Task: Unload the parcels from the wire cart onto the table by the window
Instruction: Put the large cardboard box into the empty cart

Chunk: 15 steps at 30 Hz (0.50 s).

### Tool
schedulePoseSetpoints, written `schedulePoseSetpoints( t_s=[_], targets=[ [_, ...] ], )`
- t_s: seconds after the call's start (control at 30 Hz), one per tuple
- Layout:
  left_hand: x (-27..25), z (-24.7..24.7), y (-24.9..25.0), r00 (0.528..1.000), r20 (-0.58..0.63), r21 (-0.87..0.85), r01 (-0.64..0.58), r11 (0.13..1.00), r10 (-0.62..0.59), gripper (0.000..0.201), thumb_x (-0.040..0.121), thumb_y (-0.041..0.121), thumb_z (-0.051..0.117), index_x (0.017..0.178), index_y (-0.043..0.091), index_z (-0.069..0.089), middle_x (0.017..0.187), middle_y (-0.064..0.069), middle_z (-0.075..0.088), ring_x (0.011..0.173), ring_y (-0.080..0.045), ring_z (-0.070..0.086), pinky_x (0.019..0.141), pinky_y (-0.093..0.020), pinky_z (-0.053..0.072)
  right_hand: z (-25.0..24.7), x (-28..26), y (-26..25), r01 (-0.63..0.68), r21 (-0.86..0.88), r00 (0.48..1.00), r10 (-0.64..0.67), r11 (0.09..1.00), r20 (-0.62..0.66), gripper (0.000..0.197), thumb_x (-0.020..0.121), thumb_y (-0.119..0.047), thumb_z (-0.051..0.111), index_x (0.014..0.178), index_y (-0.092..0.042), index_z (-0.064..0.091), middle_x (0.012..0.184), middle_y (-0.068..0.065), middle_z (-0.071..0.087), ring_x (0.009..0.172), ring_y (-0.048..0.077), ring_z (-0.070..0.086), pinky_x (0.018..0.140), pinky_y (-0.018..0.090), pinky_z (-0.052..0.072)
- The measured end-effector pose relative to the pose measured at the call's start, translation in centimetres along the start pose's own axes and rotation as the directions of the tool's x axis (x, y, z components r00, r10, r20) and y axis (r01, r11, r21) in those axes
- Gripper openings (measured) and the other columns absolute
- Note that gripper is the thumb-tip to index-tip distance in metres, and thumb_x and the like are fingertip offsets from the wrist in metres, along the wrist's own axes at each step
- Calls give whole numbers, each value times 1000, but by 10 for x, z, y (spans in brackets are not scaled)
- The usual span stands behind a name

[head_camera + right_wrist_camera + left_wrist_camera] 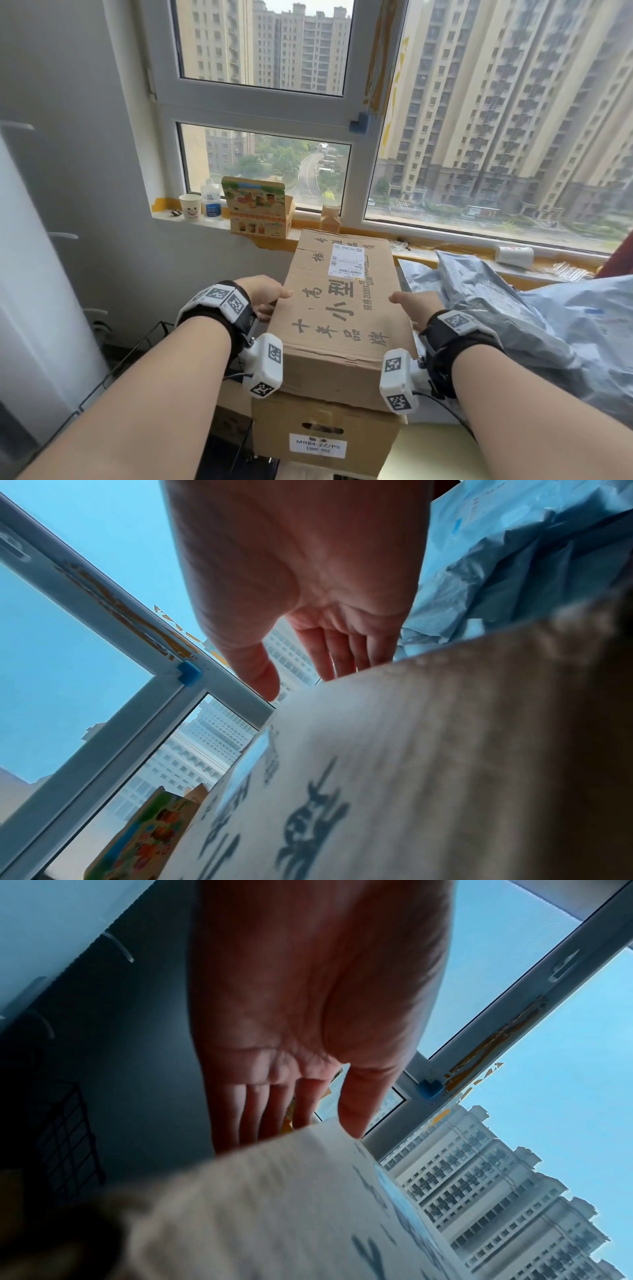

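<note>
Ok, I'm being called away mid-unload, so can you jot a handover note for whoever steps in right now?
Left hand and right hand: both flat against the sides of the long cardboard box, fingers straight, thumbs at its top edges.
The box sits on a smaller labelled box by the window.
Grey plastic mailer bags are piled to the right.
Wire cart is at lower left; its contents are hidden.
Left: check the cart for more parcels.

Printed brown carton (337, 308) atop labelled carton (322, 433)
</note>
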<state>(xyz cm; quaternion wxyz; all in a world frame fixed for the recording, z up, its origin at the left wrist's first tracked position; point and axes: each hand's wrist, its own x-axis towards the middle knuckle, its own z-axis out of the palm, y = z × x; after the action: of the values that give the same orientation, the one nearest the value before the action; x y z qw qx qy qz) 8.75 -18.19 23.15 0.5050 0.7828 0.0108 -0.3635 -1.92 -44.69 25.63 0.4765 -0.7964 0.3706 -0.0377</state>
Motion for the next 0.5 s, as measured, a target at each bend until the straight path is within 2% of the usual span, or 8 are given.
schedulePoseSetpoints(
  t_s=[0.1, 0.2, 0.33, 0.5],
  targets=[
    [-16, -3, 7, 1000, 12, -45, 19, 999, -18, 18, 99, 28, 45, 104, 13, 55, 73, 0, 40, 60, -12, 32, 59, -25, 26, -6, -11, -17, 55, -58, 998, -56, 997, -12, 37, 86, -26, 65, 115, -4, 56, 101, 10, 56, 90, 25, 54, 77, 33, 44],
    [-36, -9, 14, 998, -66, 2, -6, 1000, 7, 15, 101, 29, 42, 96, 18, 50, 69, 2, 36, 56, -11, 28, 55, -21, 24, -8, -23, -34, 119, -85, 992, -121, 989, -22, 26, 88, -27, 62, 108, -10, 59, 98, 7, 57, 86, 22, 53, 78, 34, 45],
    [-60, -19, 14, 990, -133, -11, -44, 999, 42, 19, 103, 36, 35, 110, 20, 43, 72, 2, 38, 57, -10, 31, 48, -18, 27, 4, -38, -52, 193, -55, 981, -193, 980, 0, 24, 88, -23, 61, 108, -10, 61, 99, 6, 57, 90, 24, 52, 83, 36, 47],
    [-79, -35, -2, 977, -206, -78, -62, 995, 45, 30, 101, 39, 36, 114, 16, 49, 86, -3, 51, 59, -12, 36, 49, -20, 29, 34, -53, -65, 276, -32, 961, -274, 961, 48, 23, 88, -19, 60, 108, -8, 67, 99, 7, 61, 90, 22, 52, 83, 32, 43]
  ],
)
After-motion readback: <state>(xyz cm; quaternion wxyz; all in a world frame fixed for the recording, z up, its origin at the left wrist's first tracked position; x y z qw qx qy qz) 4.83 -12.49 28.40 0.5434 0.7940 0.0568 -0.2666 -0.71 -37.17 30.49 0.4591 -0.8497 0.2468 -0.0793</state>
